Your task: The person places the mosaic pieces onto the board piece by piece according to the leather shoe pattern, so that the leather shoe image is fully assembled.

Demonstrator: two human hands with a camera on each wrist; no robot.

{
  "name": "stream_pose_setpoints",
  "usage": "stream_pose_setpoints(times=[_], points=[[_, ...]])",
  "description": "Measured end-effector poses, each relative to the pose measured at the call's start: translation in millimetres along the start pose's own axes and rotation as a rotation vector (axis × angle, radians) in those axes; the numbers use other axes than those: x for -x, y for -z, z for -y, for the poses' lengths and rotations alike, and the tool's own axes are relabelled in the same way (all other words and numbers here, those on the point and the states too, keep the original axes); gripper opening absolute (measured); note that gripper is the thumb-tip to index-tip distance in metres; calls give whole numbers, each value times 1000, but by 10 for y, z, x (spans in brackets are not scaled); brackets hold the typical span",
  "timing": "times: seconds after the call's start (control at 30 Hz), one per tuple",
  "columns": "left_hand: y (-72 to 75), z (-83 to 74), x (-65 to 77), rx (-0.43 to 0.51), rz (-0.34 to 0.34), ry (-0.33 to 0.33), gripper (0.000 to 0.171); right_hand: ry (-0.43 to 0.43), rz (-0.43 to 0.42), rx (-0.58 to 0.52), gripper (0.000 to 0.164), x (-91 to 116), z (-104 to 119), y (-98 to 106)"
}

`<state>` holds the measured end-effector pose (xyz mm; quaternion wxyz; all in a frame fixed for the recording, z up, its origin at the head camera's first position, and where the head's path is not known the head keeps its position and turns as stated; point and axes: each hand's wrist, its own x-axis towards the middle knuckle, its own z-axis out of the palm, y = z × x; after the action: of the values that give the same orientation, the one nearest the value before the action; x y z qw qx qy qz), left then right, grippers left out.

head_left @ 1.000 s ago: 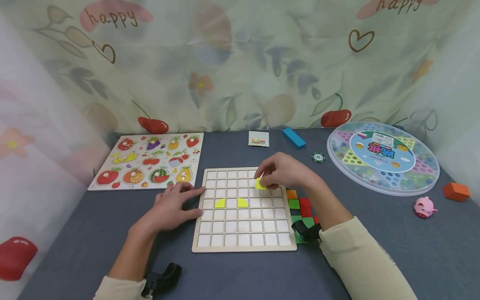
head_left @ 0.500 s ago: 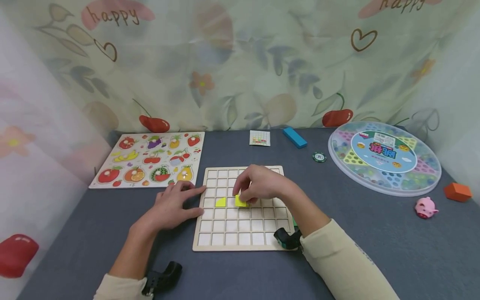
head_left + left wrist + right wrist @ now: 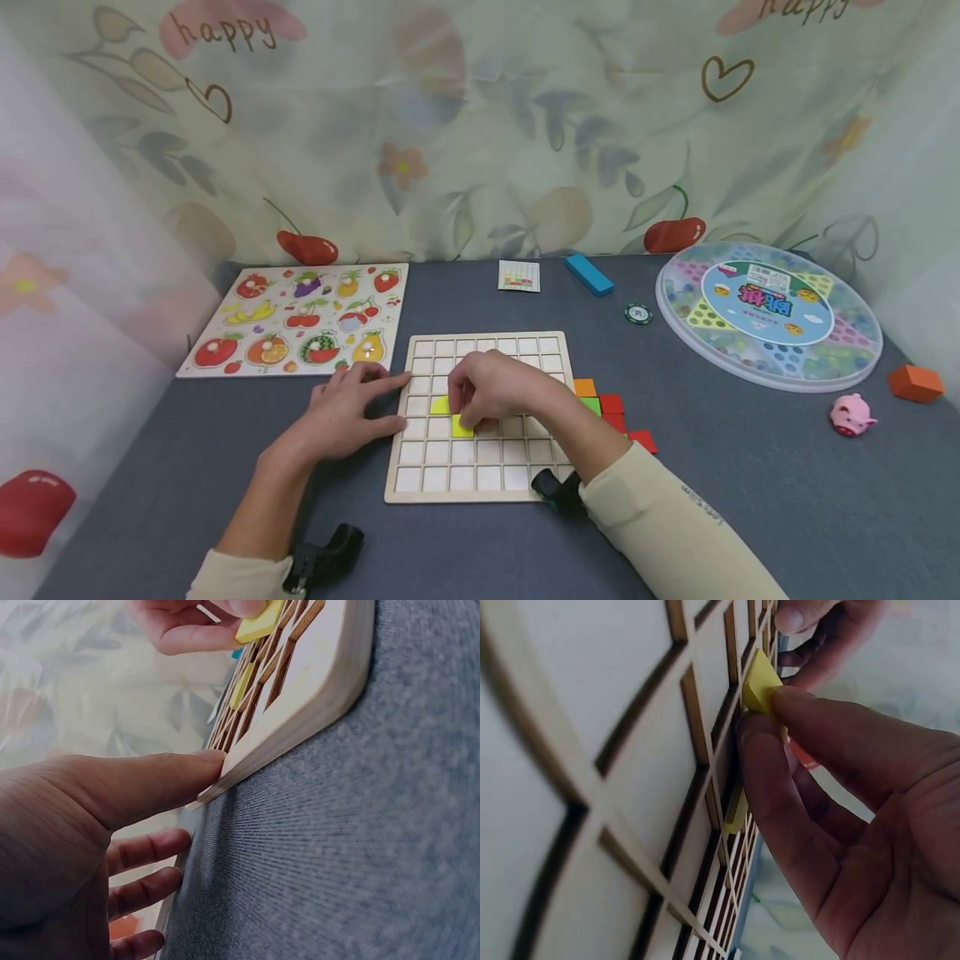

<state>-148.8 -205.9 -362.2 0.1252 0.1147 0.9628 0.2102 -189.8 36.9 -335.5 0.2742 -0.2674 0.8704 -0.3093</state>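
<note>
A wooden grid board [image 3: 465, 498] with square cells lies flat on the dark cloth. My right hand [image 3: 495, 388] pinches a yellow tile [image 3: 462, 427] between thumb and fingers, low over a cell left of the board's middle. In the right wrist view the held tile [image 3: 762, 679] is tilted against the grid bars. Another yellow tile [image 3: 440, 405] sits in a cell up and to the left of it. My left hand [image 3: 336, 425] rests at the board's left edge, its thumb [image 3: 169, 784] touching the rim and its fingers extended. My right hand hides several cells.
Red, green and orange tiles [image 3: 612, 405] lie along the board's right side. Around it are a fruit picture board [image 3: 341, 300], a small pattern card [image 3: 519, 276], a blue block [image 3: 588, 275], a poker chip [image 3: 638, 314], a round game box [image 3: 765, 304], a pink pig [image 3: 851, 415] and an orange block [image 3: 915, 384].
My right hand has carried the yellow tile from the board's upper right down and left to a cell near the middle. The left hand has stayed at the left edge.
</note>
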Motion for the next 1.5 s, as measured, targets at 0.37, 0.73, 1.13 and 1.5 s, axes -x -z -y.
stream_pose_setpoints(times=[0.37,0.73,1.13,1.5], points=[[5,-10,2,0,0,-7,67,23,-33,99,16,15,9,-28],[5,-19,-4,-7,4,9,69,35,-33,-49,19,323,-209,348],[-7,-15,5,-2,-4,-3,69,-64,-124,-45,14,622,-603,593],[-7,-31,21,-12,-8,4,68,-210,-142,159,15,788,-887,762]])
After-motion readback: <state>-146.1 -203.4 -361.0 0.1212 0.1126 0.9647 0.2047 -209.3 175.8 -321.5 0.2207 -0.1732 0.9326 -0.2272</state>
